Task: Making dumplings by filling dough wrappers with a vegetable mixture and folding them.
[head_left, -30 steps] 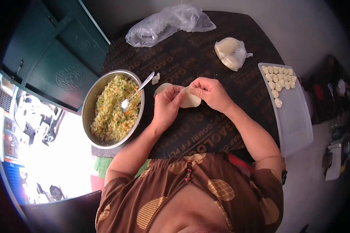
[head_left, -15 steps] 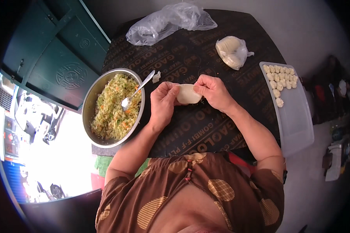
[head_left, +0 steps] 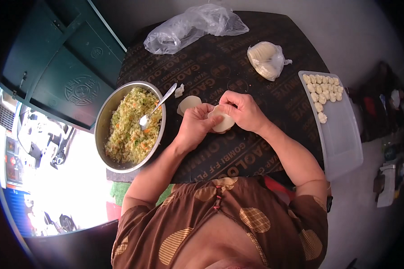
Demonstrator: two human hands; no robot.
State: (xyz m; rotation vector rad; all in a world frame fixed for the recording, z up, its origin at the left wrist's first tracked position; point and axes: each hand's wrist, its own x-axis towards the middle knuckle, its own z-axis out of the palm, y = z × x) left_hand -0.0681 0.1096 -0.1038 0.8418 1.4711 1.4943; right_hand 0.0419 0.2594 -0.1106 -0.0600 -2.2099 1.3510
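Both hands hold a round pale dumpling wrapper over the middle of the dark table. My left hand pinches it from the left, thumb on its face. On the far right edge, the fingers of my right hand are closed. More round wrappers lie on the table just beyond my left hand. To the left stands a metal bowl of chopped vegetable filling. A metal spoon rests in it, its handle over the rim.
On the right, a pale plastic tray bears rows of shaped dumplings at its far end. A bag of stacked wrappers sits at the back right of the table. Crumpled clear plastic lies along the far edge. A green door stands at left.
The wrapper between my hands has shifted slightly nearer and now tilts. My left hand has moved right, toward the right hand. Wrappers on the table beyond it now show.
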